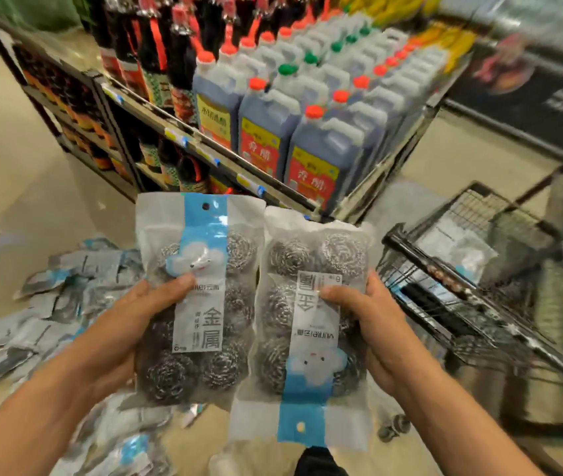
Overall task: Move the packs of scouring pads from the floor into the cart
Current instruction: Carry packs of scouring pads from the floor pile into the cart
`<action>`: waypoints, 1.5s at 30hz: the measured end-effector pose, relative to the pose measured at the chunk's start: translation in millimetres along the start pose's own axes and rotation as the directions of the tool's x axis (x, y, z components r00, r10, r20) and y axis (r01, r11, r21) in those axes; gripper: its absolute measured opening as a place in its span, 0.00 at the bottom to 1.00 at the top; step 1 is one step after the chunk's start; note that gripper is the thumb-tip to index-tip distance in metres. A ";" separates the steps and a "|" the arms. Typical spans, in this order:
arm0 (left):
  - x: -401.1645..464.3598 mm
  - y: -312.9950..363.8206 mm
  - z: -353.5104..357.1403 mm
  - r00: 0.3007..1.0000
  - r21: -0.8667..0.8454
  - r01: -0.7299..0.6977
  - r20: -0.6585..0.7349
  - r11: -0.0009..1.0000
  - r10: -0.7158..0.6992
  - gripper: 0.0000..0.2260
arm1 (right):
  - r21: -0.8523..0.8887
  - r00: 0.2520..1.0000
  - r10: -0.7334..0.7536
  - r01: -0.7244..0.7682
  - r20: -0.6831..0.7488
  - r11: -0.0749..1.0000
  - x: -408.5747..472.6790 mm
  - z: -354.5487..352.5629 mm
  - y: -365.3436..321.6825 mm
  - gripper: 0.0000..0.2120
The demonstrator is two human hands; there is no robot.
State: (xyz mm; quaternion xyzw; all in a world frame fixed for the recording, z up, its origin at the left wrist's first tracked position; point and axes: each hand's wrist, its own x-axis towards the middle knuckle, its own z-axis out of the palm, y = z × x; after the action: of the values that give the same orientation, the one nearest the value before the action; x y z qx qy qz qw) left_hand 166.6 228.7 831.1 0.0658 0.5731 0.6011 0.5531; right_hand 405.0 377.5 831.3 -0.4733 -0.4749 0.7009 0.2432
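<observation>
I see left hand (129,324) gripping one scouring-pad pack (197,297) | right hand (369,324) gripping a second pack (311,324) (label upside down) | loose packs (43,304) on floor, left | cart (479,290) at right, one pack inside (458,249)

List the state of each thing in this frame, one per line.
Left hand: grips the left pack.
Right hand: grips the right pack.
Left pack: held up, hang hole at top.
Right pack: held up, upside down.
Floor packs: scattered in a heap at left.
Cart: at right, at least one pack inside.
Shelf: stocked with bottles and jugs.
</observation>
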 end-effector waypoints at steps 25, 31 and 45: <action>108.3 -56.2 515.9 0.881 0.558 -0.021 0.403 0.829 -0.249 0.12 | 0.429 0.840 0.056 0.217 -0.540 0.877 -39.1 -439.5 -80.4 0.12; 176.0 -61.5 584.8 0.840 0.588 -0.117 0.489 0.801 -0.236 0.11 | 0.367 0.747 0.069 0.241 -0.661 0.898 13.7 -485.3 -99.0 0.17; 375.5 -96.3 695.9 0.753 0.604 -0.198 0.598 0.772 -0.275 0.15 | 0.254 0.589 0.101 0.184 -0.802 0.950 173.2 -575.5 -107.3 0.15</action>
State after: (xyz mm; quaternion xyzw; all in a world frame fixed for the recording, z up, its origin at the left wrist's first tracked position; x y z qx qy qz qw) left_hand 577.1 909.6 782.1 0.4422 0.5104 0.2964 0.6754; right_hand 833.0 811.3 794.5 -0.6831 -0.2078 0.4697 0.5192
